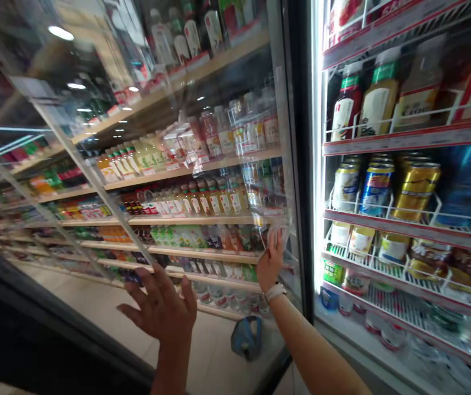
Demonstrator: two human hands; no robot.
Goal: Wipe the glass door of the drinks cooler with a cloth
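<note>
A fridge's glass door (219, 263) stands swung open in front of me, with streaks and reflections on it. My right hand (272, 260), a pale band on its wrist, reaches to the glass near the door's dark frame. Its fingers lie over a thin, whitish cloth (284, 233), blurred and hard to make out, pressed to the pane. Lower and to the left, my left hand (159, 307) is raised with its fingers spread. It holds nothing; whether it touches the glass, I cannot tell.
At the right, the lit fridge (320, 164) holds bottles (377, 93) and cans (416, 186) on wire-fronted shelves. Beyond the glass appear long wooden shelves (202, 219) of drinks. A blue and grey object (247, 337) shows low on the floor. The dark door frame (299, 164) stands beside the fridge.
</note>
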